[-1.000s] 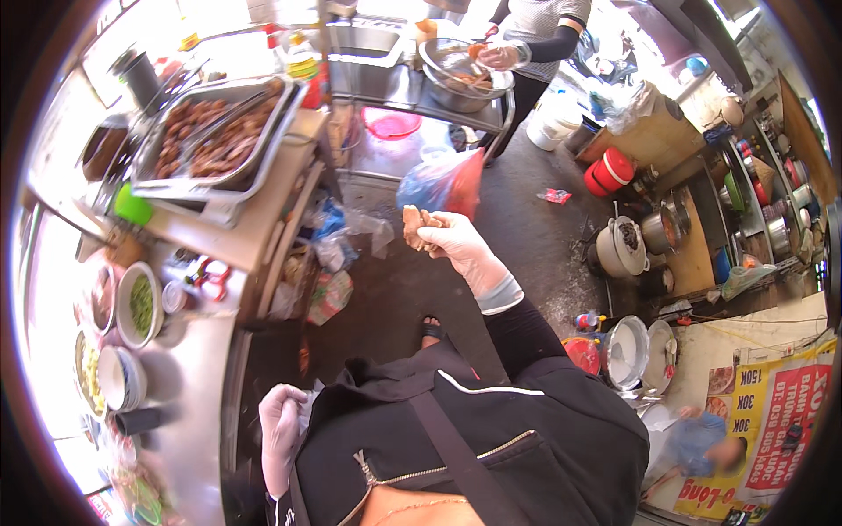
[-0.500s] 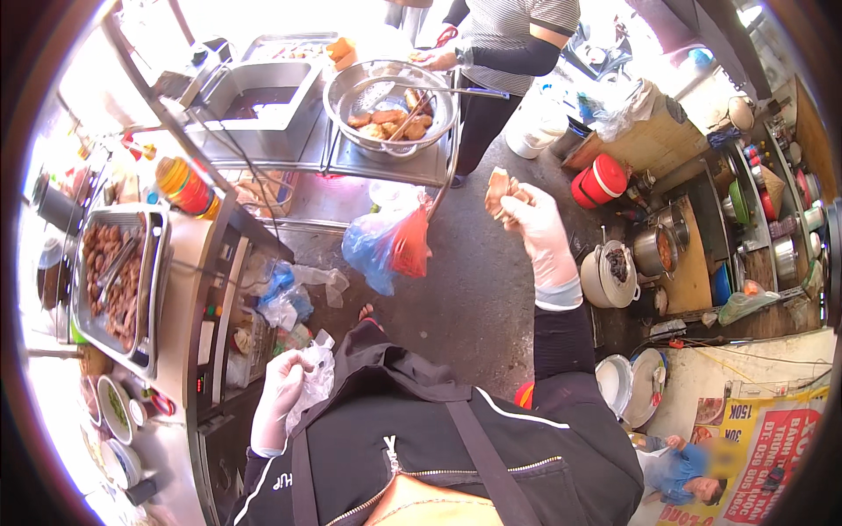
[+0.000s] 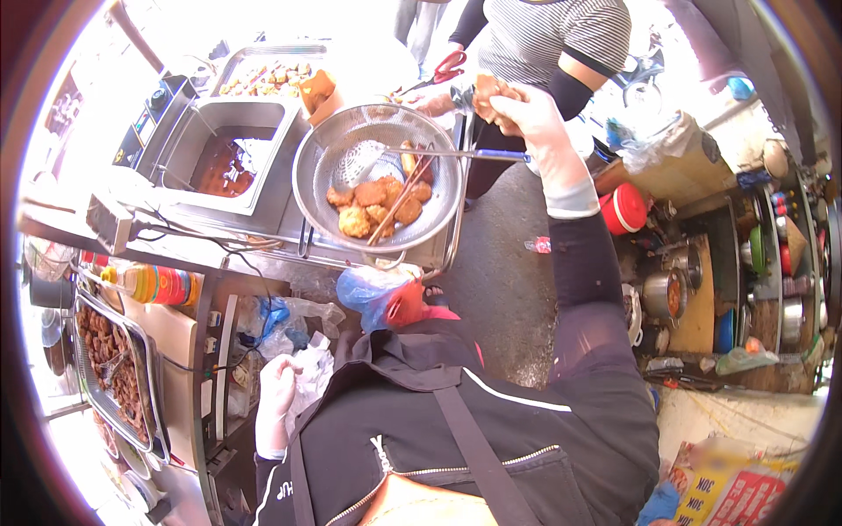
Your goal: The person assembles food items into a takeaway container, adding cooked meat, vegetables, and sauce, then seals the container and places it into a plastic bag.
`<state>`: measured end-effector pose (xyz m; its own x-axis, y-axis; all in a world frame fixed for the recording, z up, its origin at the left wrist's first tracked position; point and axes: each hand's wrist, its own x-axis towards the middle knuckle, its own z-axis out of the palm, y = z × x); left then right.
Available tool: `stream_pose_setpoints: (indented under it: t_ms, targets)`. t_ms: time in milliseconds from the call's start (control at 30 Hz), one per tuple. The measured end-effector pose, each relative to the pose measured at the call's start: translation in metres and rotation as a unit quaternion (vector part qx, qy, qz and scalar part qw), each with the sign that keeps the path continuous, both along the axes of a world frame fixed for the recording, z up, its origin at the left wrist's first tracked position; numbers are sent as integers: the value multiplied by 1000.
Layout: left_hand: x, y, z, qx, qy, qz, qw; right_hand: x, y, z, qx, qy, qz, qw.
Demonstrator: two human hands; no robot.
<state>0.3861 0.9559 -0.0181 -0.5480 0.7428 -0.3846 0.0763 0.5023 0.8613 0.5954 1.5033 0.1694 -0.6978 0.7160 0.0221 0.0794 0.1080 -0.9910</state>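
Observation:
My gloved right hand (image 3: 533,118) is raised with the arm stretched forward, closed on a light-brown piece of food (image 3: 488,95); its exact kind I cannot make out. Just left of that hand sits a wide metal colander (image 3: 309,188) holding golden fried pieces (image 3: 377,203). Long wooden chopsticks (image 3: 409,195) lean across those pieces. A skimmer's blue handle (image 3: 498,155) sticks out over the colander's right rim, below my right hand. Low on the left, my gloved left hand (image 3: 279,387) is closed on a crumpled clear plastic bag (image 3: 314,373) beside the apron.
A co-worker in a striped shirt (image 3: 535,39) stands beyond the colander. Left of it is a fryer (image 3: 197,175) with dark oil. A tray of browned meat (image 3: 145,386) is at far left. Blue and red bags (image 3: 373,294) hang from the cart; a red cooler (image 3: 624,209) stands right.
I have moved nearer the cart, so the colander and fryer look closer. My right hand has gone forward with the piece of food, toward the co-worker. The left hand still grips the bag.

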Motion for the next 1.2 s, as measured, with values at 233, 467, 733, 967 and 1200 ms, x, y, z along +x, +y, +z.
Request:
stream_pose_setpoints:
  t_ms: [233,467,733,967,1200]
  targets:
    - [78,49,35,-101,55,190,975,-143,142,-42,75,-94,97,988]
    - [146,101,51,-57,-7,290,955,-255,208,-140,259,-200,214,920]
    - [183,120,52,-83,20,350,933,-250,188,-124,455,-246,180,837]
    - [200,126,49,-92,27,362,927,-268,188,-125,331,-193,326,864]
    - [213,124,49,-107,26,392,913,-278,174,-158,381,-240,386,805]
